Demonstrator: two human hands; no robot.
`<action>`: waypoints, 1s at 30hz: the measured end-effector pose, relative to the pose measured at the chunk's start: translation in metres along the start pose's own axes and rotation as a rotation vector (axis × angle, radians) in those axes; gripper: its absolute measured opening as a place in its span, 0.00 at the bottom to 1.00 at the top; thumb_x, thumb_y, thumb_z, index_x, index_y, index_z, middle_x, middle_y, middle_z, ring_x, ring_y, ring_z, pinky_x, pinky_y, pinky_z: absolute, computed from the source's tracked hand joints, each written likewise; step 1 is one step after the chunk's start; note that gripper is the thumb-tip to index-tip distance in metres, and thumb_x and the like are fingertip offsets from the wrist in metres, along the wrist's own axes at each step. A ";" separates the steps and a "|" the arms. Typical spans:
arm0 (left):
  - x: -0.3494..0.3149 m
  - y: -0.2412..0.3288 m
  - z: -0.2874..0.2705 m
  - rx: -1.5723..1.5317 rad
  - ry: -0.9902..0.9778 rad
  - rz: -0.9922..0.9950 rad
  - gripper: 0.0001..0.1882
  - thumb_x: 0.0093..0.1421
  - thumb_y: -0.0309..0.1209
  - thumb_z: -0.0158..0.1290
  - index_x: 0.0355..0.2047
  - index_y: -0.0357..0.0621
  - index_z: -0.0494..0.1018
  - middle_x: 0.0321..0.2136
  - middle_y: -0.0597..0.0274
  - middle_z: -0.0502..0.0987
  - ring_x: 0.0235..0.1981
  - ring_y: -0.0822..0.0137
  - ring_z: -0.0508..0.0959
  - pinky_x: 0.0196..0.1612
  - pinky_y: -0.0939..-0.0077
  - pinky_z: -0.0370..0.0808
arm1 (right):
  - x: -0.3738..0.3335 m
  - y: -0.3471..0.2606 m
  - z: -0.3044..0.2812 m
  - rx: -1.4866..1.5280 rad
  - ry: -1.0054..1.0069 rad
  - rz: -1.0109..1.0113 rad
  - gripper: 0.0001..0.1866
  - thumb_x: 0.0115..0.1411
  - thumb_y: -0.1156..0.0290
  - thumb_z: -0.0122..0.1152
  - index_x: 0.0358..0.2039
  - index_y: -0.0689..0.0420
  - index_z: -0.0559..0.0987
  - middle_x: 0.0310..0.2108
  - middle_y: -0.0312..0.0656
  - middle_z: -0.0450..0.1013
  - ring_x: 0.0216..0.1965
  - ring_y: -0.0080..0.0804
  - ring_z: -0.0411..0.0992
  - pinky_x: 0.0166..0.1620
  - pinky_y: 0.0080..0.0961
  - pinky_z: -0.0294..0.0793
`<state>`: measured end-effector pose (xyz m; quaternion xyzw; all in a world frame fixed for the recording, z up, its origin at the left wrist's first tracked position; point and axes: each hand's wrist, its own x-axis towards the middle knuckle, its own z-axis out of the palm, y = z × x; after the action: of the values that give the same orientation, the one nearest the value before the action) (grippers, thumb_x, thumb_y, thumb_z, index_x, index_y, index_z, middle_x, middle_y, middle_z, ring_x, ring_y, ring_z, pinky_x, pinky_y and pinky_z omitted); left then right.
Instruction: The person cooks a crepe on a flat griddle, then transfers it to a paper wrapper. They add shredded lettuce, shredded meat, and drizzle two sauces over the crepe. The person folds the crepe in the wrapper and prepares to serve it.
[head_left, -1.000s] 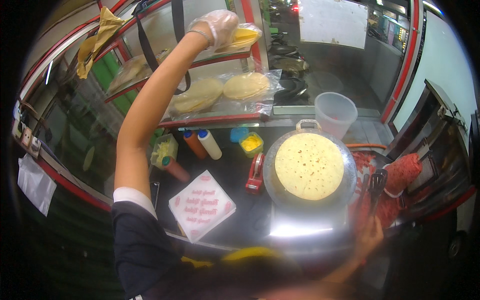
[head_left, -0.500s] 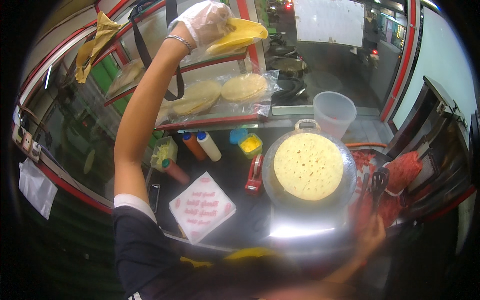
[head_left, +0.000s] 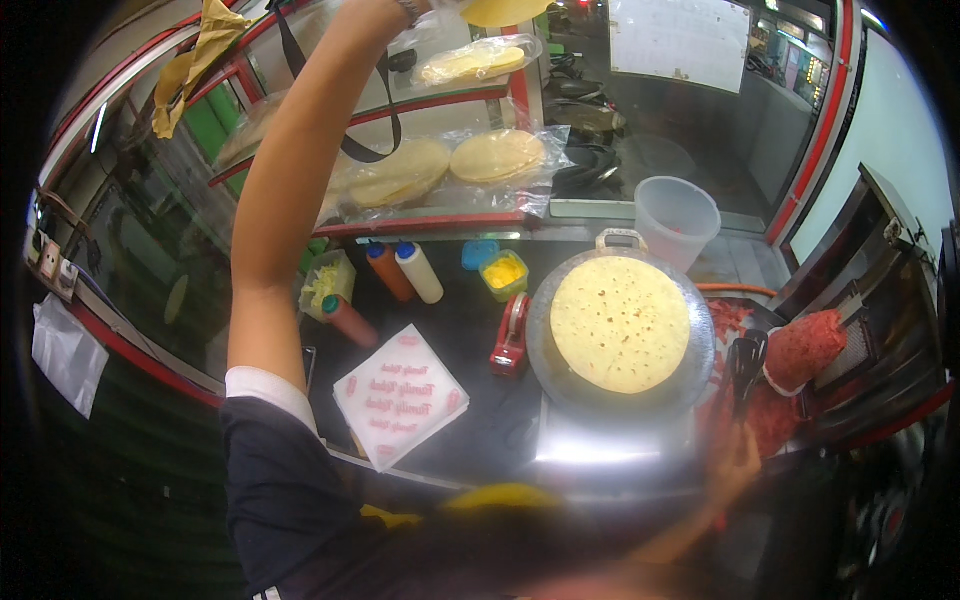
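Evidently, in the head view, the pale flatbread [head_left: 620,325] lies flat on the round griddle [head_left: 702,345], presumably so its whole underside can warm. The right hand [head_left: 738,460] is wrapped around the handle of a black utensil [head_left: 746,362], probably keeping fingers off the red meat [head_left: 778,405]. The left hand [head_left: 428,9] is mostly cut off beside a yellow round [head_left: 505,10]; I cannot tell its grip.

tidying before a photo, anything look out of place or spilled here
Crumpled brown paper dangles at the upper left, looking untidy. The white paper stack sits cornerwise to the front edge of the black counter, perhaps deliberately. No clear spill shows.
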<state>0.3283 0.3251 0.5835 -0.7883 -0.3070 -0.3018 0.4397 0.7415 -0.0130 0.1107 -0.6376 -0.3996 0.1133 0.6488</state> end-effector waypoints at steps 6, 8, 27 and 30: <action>0.012 -0.008 0.055 0.460 -0.209 -0.028 0.12 0.69 0.36 0.57 0.41 0.46 0.88 0.37 0.48 0.89 0.37 0.50 0.89 0.40 0.57 0.86 | -0.003 0.001 -0.015 0.011 -0.026 0.061 0.14 0.80 0.65 0.65 0.53 0.65 0.85 0.30 0.26 0.73 0.29 0.13 0.68 0.32 0.16 0.63; 0.007 -0.025 0.072 0.353 -0.220 -0.079 0.12 0.70 0.36 0.57 0.41 0.45 0.88 0.36 0.48 0.89 0.37 0.51 0.89 0.40 0.58 0.85 | -0.004 -0.004 -0.020 0.150 -0.081 0.148 0.16 0.79 0.66 0.66 0.57 0.66 0.85 0.31 0.28 0.76 0.30 0.14 0.70 0.34 0.18 0.66; -0.113 0.082 0.003 -0.344 -0.195 -0.064 0.13 0.74 0.35 0.60 0.37 0.38 0.87 0.31 0.53 0.87 0.29 0.61 0.83 0.35 0.64 0.78 | 0.021 -0.072 0.003 -0.499 -0.484 -0.124 0.23 0.70 0.72 0.72 0.65 0.59 0.86 0.38 0.60 0.83 0.36 0.58 0.83 0.41 0.43 0.79; -0.175 0.125 -0.034 -0.437 -0.166 -0.054 0.14 0.75 0.35 0.61 0.37 0.37 0.87 0.30 0.54 0.86 0.28 0.63 0.82 0.34 0.65 0.77 | 0.031 -0.077 -0.021 -0.496 -0.505 -0.008 0.18 0.72 0.70 0.69 0.60 0.61 0.88 0.35 0.60 0.84 0.33 0.41 0.84 0.41 0.38 0.79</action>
<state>0.3044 0.2036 0.4040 -0.8782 -0.2905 -0.3071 0.2237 0.7477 -0.0209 0.1959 -0.7262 -0.5652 0.1643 0.3553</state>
